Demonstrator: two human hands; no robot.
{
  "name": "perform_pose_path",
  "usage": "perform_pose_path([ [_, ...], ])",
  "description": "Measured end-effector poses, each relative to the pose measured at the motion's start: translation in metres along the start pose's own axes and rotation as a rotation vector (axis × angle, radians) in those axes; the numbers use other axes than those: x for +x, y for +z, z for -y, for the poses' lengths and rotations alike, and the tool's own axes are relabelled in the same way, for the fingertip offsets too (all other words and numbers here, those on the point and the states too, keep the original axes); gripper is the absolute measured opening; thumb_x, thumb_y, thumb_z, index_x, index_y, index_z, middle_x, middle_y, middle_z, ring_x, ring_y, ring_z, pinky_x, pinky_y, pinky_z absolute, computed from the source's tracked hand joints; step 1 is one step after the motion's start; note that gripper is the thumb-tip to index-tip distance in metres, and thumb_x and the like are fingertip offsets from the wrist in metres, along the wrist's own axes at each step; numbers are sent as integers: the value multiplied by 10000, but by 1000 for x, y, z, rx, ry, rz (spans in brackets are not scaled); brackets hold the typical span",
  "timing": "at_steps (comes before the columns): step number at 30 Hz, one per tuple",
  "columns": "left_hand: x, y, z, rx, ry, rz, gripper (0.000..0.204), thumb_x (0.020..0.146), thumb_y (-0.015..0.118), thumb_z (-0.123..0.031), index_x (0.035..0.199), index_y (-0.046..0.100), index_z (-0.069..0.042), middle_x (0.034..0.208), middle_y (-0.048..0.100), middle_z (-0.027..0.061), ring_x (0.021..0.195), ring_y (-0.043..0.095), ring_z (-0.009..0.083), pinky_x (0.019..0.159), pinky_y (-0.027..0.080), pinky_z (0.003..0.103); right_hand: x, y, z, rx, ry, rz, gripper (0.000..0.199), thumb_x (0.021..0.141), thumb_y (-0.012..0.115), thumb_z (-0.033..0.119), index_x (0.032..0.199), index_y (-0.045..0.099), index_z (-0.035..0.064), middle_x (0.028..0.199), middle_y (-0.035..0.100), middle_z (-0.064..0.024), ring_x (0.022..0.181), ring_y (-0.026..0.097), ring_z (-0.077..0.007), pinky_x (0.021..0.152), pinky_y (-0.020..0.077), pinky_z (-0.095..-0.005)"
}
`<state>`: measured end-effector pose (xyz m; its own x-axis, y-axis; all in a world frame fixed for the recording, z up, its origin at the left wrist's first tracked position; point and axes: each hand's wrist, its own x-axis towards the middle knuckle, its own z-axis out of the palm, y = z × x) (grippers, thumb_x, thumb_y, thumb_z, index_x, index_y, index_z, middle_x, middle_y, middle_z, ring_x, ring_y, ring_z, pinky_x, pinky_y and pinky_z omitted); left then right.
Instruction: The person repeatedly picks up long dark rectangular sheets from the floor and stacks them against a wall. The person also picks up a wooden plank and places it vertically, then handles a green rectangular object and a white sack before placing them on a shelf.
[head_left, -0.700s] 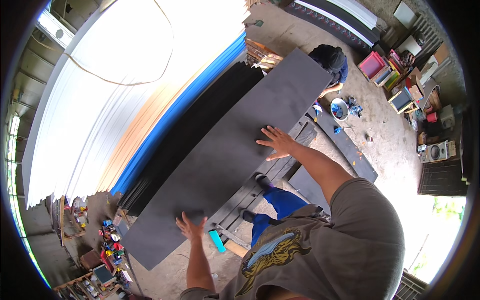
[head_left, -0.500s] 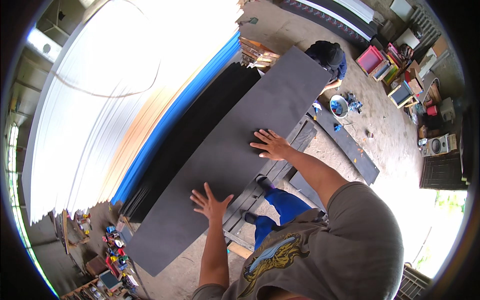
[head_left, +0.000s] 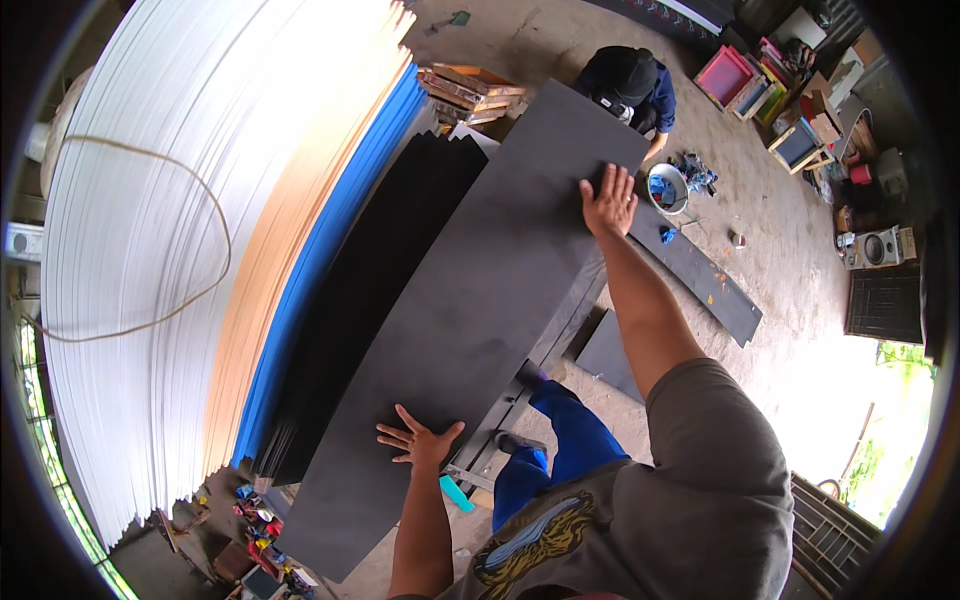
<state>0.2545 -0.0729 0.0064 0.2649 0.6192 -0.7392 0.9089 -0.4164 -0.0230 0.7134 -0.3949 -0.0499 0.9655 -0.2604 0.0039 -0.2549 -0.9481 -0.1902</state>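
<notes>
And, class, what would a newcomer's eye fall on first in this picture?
First, the huge stack of thin white, orange and blue sheets filling the left side. Next, the long, dark-grey rectangular sheet slanting through the middle, with the left hand spread over its lower half and the right hand towards its far end. Last, a person in a black cap, bent low beyond that end.

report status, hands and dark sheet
Left hand open over dark sheet, nearer half. Right hand open at its right edge, toward far end. Co-worker close by that end.
</notes>
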Motion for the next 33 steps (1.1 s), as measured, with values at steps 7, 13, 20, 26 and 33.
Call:
perform_pose_path([
  [7, -4, -10, -9, 33, -17, 32, 1609, 574, 904, -688, 1566, -301, -296, 1517, -470, 289, 1426, -403, 501, 1106, 71, 815, -59, 16, 32, -59, -331, 33, 813, 1026, 386, 629, 1643, 158, 152, 1705, 152, -139, 1577, 116, -335, 1266, 124, -511],
  [13, 0, -5, -3, 33, -8, 34, 1598, 582, 891, -708, 1562, -307, -308, 1516, -472, 286, 1429, -401, 497, 1103, 74, 818, -22, 15, 3, -37, -263, -11, 839, 1012, 376, 662, 1643, 166, 150, 1714, 152, -74, 1582, 125, -257, 1272, 140, -472],
  [20, -9, -12, -11, 61, -4, 40, 1589, 598, 864, -735, 1547, -335, -304, 1521, -458, 297, 1432, -391, 501, 1110, 70, 812, -18, 16, -59, 51, 204, 158, 701, 1048, 333, 577, 1631, 216, 206, 1680, 220, -179, 1546, 219, -375, 1209, 251, -553],
  [26, -7, -8, -5, 53, -14, -11, 1583, 579, 845, -772, 1544, -332, -341, 1537, -447, 282, 1443, -384, 485, 1118, 80, 805, -172, 24, -68, 377, -128, 466, 713, 1044, 405, 534, 1643, 157, 236, 1671, 247, -158, 1484, 349, -402, 1175, 371, -513],
  [33, -11, 4, -27, -5, 54, -55, 1527, 599, 806, -809, 1552, -307, -380, 1575, -417, 242, 1473, -351, 456, 1123, 72, 803, -297, -41, -103, 139, -639, 762, 674, 1034, 499, 521, 1605, 293, 228, 1643, 285, -170, 1474, 374, -373, 1196, 368, -494],
])
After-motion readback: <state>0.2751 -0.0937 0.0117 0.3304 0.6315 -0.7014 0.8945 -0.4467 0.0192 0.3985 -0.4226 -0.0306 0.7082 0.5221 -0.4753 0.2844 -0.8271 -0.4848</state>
